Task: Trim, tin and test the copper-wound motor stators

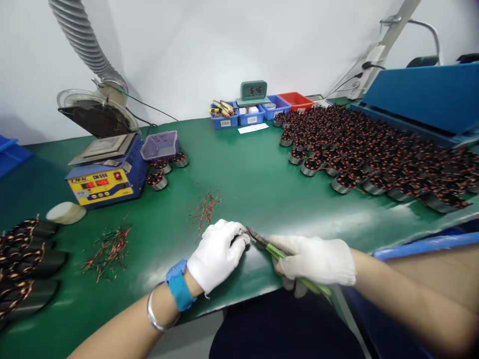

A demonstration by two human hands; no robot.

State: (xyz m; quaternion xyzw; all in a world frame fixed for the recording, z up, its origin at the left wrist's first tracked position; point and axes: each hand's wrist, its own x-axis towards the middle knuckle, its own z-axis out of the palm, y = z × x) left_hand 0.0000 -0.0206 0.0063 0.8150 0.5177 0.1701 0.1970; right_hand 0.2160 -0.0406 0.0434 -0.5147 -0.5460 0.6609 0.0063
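My left hand [219, 252], in a white glove with a blue wrist strap, is curled closed at the front edge of the green mat [239, 169]; what it holds is hidden under the fingers. My right hand [316, 259], also gloved, grips green-handled cutters [269, 247] whose dark jaws point at the left hand's fingertips. Just beyond the hands lies a small pile of cut copper wire ends [205, 209].
Many copper-wound motor stators [374, 149] cover the mat's right side. A blue-and-yellow solder pot [107, 174] sits at left under an extraction hose [86, 45], with a purple tray [160, 144], more wire scraps [108, 249], and dark stators [26, 264]. Blue and red bins [262, 112] and a clock stand at the back.
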